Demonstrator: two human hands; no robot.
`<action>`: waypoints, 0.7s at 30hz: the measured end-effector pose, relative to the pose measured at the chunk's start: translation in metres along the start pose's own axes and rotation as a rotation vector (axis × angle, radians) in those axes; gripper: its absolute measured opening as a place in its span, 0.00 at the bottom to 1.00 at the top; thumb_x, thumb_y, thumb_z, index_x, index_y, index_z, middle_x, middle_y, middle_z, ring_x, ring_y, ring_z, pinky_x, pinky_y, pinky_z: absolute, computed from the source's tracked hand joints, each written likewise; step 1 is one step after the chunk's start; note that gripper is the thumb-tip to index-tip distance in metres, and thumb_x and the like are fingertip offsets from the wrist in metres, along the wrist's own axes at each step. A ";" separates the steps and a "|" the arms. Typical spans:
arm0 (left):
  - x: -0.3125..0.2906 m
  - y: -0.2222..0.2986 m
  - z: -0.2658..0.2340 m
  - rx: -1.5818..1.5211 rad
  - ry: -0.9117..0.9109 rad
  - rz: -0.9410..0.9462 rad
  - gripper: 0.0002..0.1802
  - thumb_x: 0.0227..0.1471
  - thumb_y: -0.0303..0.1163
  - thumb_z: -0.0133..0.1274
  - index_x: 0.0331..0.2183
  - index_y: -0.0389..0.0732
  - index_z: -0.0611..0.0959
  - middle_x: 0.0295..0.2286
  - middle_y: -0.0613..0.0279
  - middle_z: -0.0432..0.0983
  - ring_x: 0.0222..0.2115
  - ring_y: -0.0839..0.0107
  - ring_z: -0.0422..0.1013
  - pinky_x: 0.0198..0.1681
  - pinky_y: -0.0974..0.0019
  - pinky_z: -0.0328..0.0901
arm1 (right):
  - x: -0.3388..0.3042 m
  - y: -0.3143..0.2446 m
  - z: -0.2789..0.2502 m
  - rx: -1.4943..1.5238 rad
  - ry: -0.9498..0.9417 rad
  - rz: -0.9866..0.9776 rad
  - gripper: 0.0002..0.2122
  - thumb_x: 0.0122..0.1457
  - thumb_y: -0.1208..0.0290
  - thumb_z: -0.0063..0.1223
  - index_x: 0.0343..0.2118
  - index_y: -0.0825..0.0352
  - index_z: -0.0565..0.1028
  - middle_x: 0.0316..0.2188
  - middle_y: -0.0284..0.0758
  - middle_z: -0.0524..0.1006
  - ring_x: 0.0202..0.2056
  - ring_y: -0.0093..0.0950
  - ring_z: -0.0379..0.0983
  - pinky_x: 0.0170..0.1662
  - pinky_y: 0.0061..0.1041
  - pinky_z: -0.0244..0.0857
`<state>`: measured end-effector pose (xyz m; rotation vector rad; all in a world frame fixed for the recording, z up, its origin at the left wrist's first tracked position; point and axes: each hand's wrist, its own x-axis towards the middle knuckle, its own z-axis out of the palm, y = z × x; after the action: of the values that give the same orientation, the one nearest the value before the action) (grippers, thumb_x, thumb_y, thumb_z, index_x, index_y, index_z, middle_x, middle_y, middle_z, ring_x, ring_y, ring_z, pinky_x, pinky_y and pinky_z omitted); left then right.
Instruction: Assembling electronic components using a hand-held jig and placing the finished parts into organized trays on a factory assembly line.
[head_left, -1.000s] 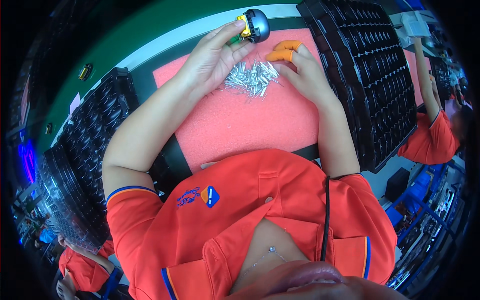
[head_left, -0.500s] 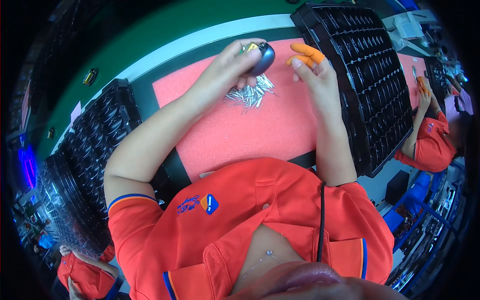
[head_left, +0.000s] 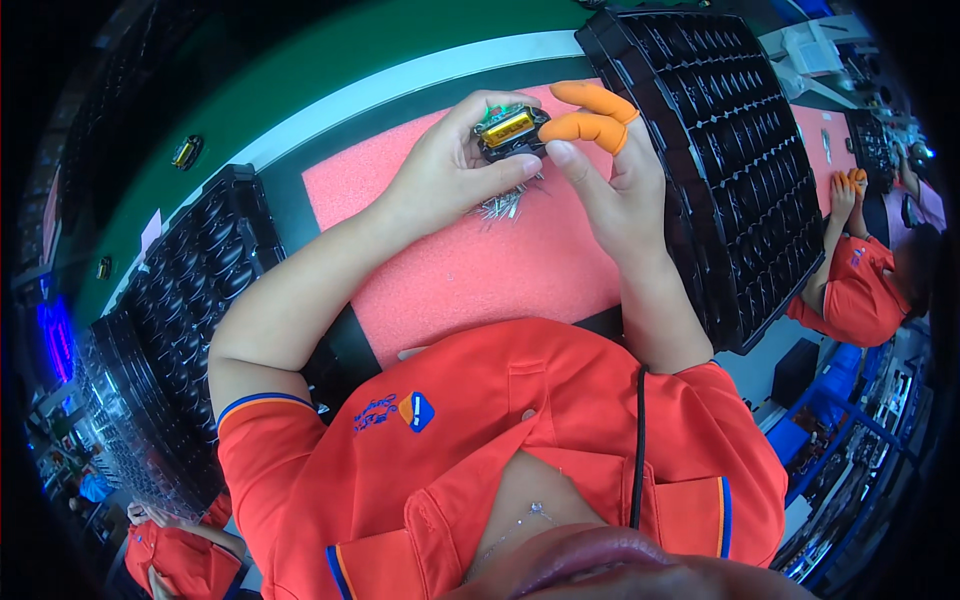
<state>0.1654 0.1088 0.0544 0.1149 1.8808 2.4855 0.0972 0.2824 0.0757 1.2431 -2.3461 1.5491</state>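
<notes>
My left hand [head_left: 445, 165] grips an open computer mouse [head_left: 511, 132], its dark body showing a yellow block and a bit of green board inside. The left thumb lies along its near edge. At the mouse's right edge is my right hand [head_left: 625, 190], with orange finger cots on two fingers. Its thumb and fingertips come together in a pinch there; anything between them is too small to make out. Below the mouse, partly covered by my left hand, thin silver metal pins [head_left: 500, 208] lie heaped on the pink foam mat [head_left: 470, 280].
A stack of black moulded trays [head_left: 735, 160] stands close on the right, another black tray [head_left: 205, 250] on the left. Beyond a pale rail [head_left: 400, 75] runs a green surface [head_left: 300, 60] carrying small assemblies [head_left: 186, 151]. Co-workers in red shirts [head_left: 860, 290] sit at both sides.
The mouse has turned in my left hand, from its smooth dark shell to its yellow and green inside. My right hand has moved left to the mouse's edge.
</notes>
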 end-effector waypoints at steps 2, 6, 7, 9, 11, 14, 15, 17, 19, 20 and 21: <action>0.000 0.002 0.002 -0.002 -0.001 0.005 0.27 0.50 0.26 0.57 0.51 0.38 0.66 0.42 0.61 0.69 0.42 0.76 0.68 0.46 0.70 0.65 | 0.001 0.003 0.000 0.011 -0.021 -0.004 0.07 0.53 0.75 0.57 0.35 0.67 0.77 0.46 0.37 0.72 0.48 0.27 0.65 0.53 0.28 0.57; 0.000 0.002 0.001 -0.010 -0.017 0.004 0.28 0.50 0.28 0.57 0.51 0.37 0.66 0.42 0.61 0.69 0.43 0.76 0.67 0.47 0.70 0.64 | -0.005 0.006 0.006 0.165 0.047 0.057 0.08 0.52 0.75 0.58 0.36 0.67 0.77 0.45 0.37 0.72 0.48 0.28 0.66 0.52 0.26 0.58; 0.000 0.003 0.001 -0.010 -0.017 0.005 0.28 0.50 0.28 0.57 0.51 0.37 0.66 0.42 0.61 0.69 0.43 0.76 0.67 0.47 0.70 0.64 | -0.006 0.005 0.008 0.167 0.067 0.079 0.08 0.52 0.75 0.58 0.37 0.67 0.77 0.45 0.37 0.72 0.48 0.27 0.66 0.52 0.26 0.58; -0.001 0.007 0.001 -0.023 -0.026 -0.041 0.28 0.50 0.29 0.57 0.51 0.37 0.65 0.42 0.61 0.69 0.43 0.76 0.67 0.47 0.70 0.64 | -0.009 0.006 0.013 0.117 0.116 0.050 0.09 0.52 0.76 0.58 0.37 0.67 0.77 0.45 0.37 0.71 0.47 0.26 0.66 0.52 0.26 0.58; -0.001 0.007 0.001 -0.039 -0.028 -0.041 0.28 0.50 0.29 0.58 0.51 0.37 0.65 0.42 0.62 0.69 0.43 0.76 0.67 0.46 0.71 0.65 | -0.011 0.008 0.016 0.067 0.164 0.021 0.10 0.52 0.77 0.58 0.38 0.67 0.77 0.46 0.36 0.71 0.46 0.25 0.66 0.51 0.25 0.59; -0.001 0.007 0.000 -0.053 -0.028 -0.046 0.29 0.50 0.28 0.58 0.51 0.37 0.65 0.41 0.62 0.69 0.42 0.77 0.67 0.45 0.71 0.65 | -0.013 0.010 0.017 0.016 0.206 -0.053 0.11 0.52 0.77 0.58 0.40 0.67 0.77 0.47 0.36 0.70 0.44 0.24 0.67 0.49 0.23 0.60; -0.001 0.007 0.000 -0.051 -0.028 -0.051 0.29 0.50 0.28 0.58 0.51 0.37 0.65 0.41 0.62 0.69 0.42 0.77 0.68 0.45 0.71 0.66 | -0.013 0.010 0.016 -0.023 0.186 -0.067 0.12 0.52 0.77 0.58 0.41 0.68 0.77 0.47 0.36 0.70 0.43 0.24 0.67 0.48 0.22 0.61; -0.002 0.006 -0.001 -0.056 -0.031 -0.058 0.29 0.50 0.28 0.57 0.52 0.37 0.65 0.41 0.61 0.69 0.42 0.77 0.68 0.45 0.72 0.66 | -0.013 0.011 0.014 -0.063 0.165 -0.080 0.12 0.52 0.77 0.58 0.41 0.68 0.77 0.47 0.36 0.70 0.42 0.23 0.67 0.47 0.21 0.62; -0.001 0.005 -0.001 -0.062 -0.034 -0.066 0.29 0.50 0.27 0.57 0.52 0.37 0.65 0.42 0.61 0.69 0.42 0.77 0.68 0.44 0.72 0.66 | -0.012 0.010 0.010 -0.131 0.101 -0.140 0.12 0.54 0.77 0.55 0.43 0.70 0.76 0.47 0.37 0.70 0.44 0.24 0.67 0.47 0.20 0.62; -0.001 0.005 -0.001 -0.063 -0.034 -0.051 0.29 0.50 0.26 0.57 0.52 0.37 0.65 0.42 0.60 0.69 0.42 0.76 0.68 0.45 0.71 0.66 | -0.012 0.008 0.011 -0.131 0.101 -0.139 0.12 0.54 0.77 0.55 0.43 0.70 0.76 0.47 0.37 0.70 0.44 0.24 0.67 0.47 0.20 0.62; 0.000 0.005 0.000 -0.064 -0.033 -0.036 0.29 0.50 0.26 0.57 0.52 0.37 0.65 0.43 0.60 0.69 0.43 0.76 0.68 0.46 0.71 0.66 | -0.012 0.006 0.012 -0.063 0.112 -0.112 0.12 0.55 0.76 0.54 0.43 0.70 0.75 0.47 0.37 0.70 0.45 0.24 0.67 0.48 0.21 0.62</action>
<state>0.1656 0.1071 0.0589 0.1192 1.7735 2.5013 0.1057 0.2807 0.0601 1.2173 -2.1991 1.4596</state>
